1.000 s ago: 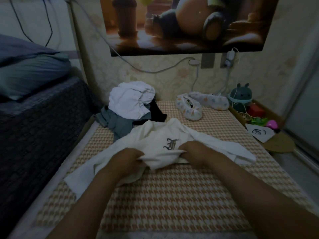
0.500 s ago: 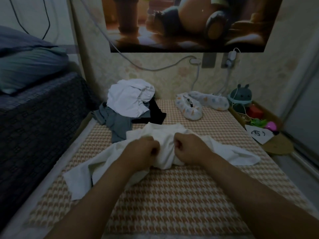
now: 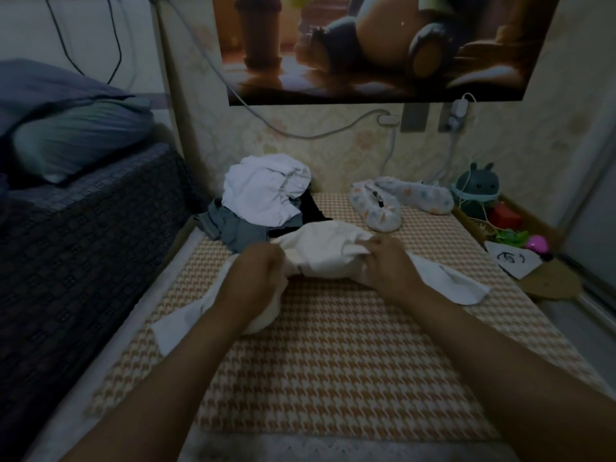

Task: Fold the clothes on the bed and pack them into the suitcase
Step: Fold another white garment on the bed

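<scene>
Both hands are closed on a cream shirt (image 3: 320, 248) that lies bunched across the middle of the bed (image 3: 333, 361). The left hand (image 3: 258, 278) grips a fold of the cloth at its own right side, knuckles up; the right hand (image 3: 390, 261) clamps the opposite end of the bundle, fingers curled over the top edge. The two fists are apart, with the puffed middle of the shirt between them.

One sleeve trails out from under the left forearm toward the left edge of the bed, its cuff end lying flat just short of the pale border. The other sleeve runs out past the right hand and ends in a loose corner on the checked cover, well inside the right edge.

Just beyond the left hand sits a pile of clothes: a white garment (image 3: 266, 191) on top, a grey garment (image 3: 233, 228) under it, a black one (image 3: 311, 211) touching the far edge of the shirt. Beyond the right hand, near the wall, lie two patterned slippers (image 3: 383, 208), apart from the shirt.

Nearer the person than both hands, the checked cover is bare down to the lace hem at the foot, flanked only by the forearms. To the left of the left hand rises the dark side of a higher bed (image 3: 83, 261). To the right of the right hand, past the bed edge, stands a low shelf of small toys (image 3: 506, 221). No suitcase is in view.
</scene>
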The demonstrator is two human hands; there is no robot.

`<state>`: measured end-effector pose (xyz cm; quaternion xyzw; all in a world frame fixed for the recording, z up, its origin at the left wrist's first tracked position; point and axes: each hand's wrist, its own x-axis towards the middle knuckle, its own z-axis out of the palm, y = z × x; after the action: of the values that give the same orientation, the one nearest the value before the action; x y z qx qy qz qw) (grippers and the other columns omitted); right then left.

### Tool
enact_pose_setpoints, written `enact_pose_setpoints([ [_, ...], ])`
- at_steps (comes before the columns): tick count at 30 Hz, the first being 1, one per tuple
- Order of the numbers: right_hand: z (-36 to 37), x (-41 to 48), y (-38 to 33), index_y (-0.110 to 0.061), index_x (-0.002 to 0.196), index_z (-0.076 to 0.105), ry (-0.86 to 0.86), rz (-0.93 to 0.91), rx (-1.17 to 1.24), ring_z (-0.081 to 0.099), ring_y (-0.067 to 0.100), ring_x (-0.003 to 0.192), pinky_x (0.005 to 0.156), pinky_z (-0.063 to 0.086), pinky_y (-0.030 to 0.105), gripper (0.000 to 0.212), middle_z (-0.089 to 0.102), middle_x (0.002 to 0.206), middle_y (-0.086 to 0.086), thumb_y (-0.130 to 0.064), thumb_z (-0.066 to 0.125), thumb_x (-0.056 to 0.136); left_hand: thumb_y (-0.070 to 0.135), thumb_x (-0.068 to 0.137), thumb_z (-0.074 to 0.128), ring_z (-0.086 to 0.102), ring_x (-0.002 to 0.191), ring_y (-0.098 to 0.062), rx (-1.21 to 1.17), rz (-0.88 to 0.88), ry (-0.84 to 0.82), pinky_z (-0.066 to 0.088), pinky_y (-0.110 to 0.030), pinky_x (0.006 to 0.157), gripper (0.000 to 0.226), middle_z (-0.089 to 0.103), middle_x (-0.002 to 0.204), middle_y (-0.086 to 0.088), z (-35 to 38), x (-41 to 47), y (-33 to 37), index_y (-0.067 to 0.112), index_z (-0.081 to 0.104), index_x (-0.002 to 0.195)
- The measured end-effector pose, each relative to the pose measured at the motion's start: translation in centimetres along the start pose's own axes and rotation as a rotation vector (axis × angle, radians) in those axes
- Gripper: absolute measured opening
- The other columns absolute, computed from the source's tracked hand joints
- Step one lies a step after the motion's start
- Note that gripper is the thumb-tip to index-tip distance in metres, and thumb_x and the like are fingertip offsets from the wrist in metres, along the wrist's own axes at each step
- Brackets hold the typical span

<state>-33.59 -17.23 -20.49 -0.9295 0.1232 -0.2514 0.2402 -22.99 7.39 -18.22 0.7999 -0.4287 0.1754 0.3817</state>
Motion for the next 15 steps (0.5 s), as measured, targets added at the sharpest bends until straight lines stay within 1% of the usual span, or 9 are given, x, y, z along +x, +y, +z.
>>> enact_pose_setpoints([
  [1, -0.9, 0.1, -0.5, -0.010, 0.122, 0.066, 0.105, 0.020, 0.002, 0.056, 0.036, 0.104, 0.090, 0.044, 0.039, 0.038, 0.061, 0.116, 0.019, -0.025, 0.039, 0.100, 0.010, 0.096, 0.045, 0.043, 0.070, -0.008, -0.042, -0.059, 0.080, 0.038, -0.032, 0.067, 0.025, 0.060, 0.079, -0.013, -1.2, 0.0, 0.4, -0.002, 0.061, 0.081],
  [3, -2.9, 0.0, -1.5, -0.012, 0.128, 0.060, 0.226, 0.113, 0.039, 0.055, 0.034, 0.113, 0.093, 0.040, 0.034, 0.035, 0.060, 0.124, 0.015, -0.019, 0.036, 0.104, 0.014, 0.101, 0.043, 0.050, 0.072, -0.015, -0.090, -0.187, 0.143, 0.039, -0.032, 0.066, 0.024, 0.057, 0.079, -0.006, -3.0, 0.0, 1.2, 0.007, 0.057, 0.084],
  [5, -4.7, -0.4, -1.9, -0.021, 0.138, 0.050, 0.270, 0.207, 0.107, 0.054, 0.030, 0.118, 0.096, 0.041, 0.035, 0.037, 0.058, 0.133, 0.009, -0.024, 0.033, 0.104, 0.017, 0.102, 0.041, 0.049, 0.070, -0.012, -0.170, -0.271, 0.198, 0.037, -0.029, 0.063, 0.026, 0.052, 0.074, 0.001, -4.4, -0.1, 1.5, 0.018, 0.051, 0.078],
  [7, -6.1, -0.7, -1.6, -0.033, 0.133, 0.049, 0.285, 0.232, 0.121, 0.057, 0.029, 0.111, 0.089, 0.045, 0.038, 0.034, 0.060, 0.128, 0.005, -0.029, 0.033, 0.103, 0.019, 0.103, 0.039, 0.048, 0.072, -0.014, -0.211, -0.369, 0.269, 0.035, -0.028, 0.061, 0.027, 0.048, 0.074, 0.005, -5.7, 0.0, 1.6, 0.020, 0.048, 0.078],
  [8, -6.7, -0.9, -1.3, -0.035, 0.126, 0.051, 0.251, 0.234, 0.089, 0.058, 0.028, 0.107, 0.086, 0.045, 0.037, 0.029, 0.062, 0.123, 0.004, -0.030, 0.035, 0.102, 0.019, 0.103, 0.038, 0.049, 0.076, -0.017, -0.173, -0.402, 0.245, 0.035, -0.031, 0.063, 0.025, 0.050, 0.077, 0.003, -6.1, 0.1, 1.1, 0.017, 0.051, 0.081],
  [9, -7.0, -1.2, -1.1, -0.036, 0.120, 0.053, 0.172, 0.243, 0.042, 0.059, 0.027, 0.104, 0.084, 0.046, 0.036, 0.025, 0.063, 0.120, 0.003, -0.031, 0.037, 0.101, 0.018, 0.103, 0.039, 0.051, 0.081, -0.021, -0.064, -0.416, 0.157, 0.036, -0.032, 0.067, 0.024, 0.055, 0.082, -0.002, -6.4, -0.1, 0.4, 0.012, 0.056, 0.087],
  [11, -7.1, -2.4, -0.9, -0.031, 0.122, 0.055, -0.019, 0.270, -0.103, 0.058, 0.027, 0.105, 0.087, 0.047, 0.037, 0.026, 0.062, 0.120, 0.004, -0.031, 0.047, 0.097, 0.009, 0.098, 0.046, 0.057, 0.092, -0.029, 0.164, -0.374, -0.097, 0.040, -0.033, 0.074, 0.019, 0.062, 0.098, -0.014, -6.5, -0.9, -0.7, 0.002, 0.063, 0.101],
  [13, -6.1, -3.8, -1.1, -0.025, 0.122, 0.056, -0.043, 0.184, -0.283, 0.055, 0.028, 0.104, 0.083, 0.046, 0.036, 0.032, 0.057, 0.116, 0.007, -0.024, 0.057, 0.090, -0.003, 0.080, 0.058, 0.059, 0.089, -0.033, 0.304, -0.230, -0.224, 0.045, -0.035, 0.069, 0.022, 0.063, 0.097, -0.016, -6.0, -1.9, -0.5, 0.005, 0.066, 0.099],
  [15, -5.3, -4.8, -2.4, -0.025, 0.100, 0.058, -0.013, 0.006, -0.278, 0.054, 0.024, 0.089, 0.069, 0.040, 0.033, 0.020, 0.054, 0.098, 0.002, -0.014, 0.058, 0.083, -0.009, 0.060, 0.063, 0.055, 0.078, -0.029, 0.345, -0.031, -0.301, 0.040, -0.032, 0.060, 0.038, 0.058, 0.088, -0.009, -5.1, -2.3, 1.1, 0.016, 0.066, 0.089],
])
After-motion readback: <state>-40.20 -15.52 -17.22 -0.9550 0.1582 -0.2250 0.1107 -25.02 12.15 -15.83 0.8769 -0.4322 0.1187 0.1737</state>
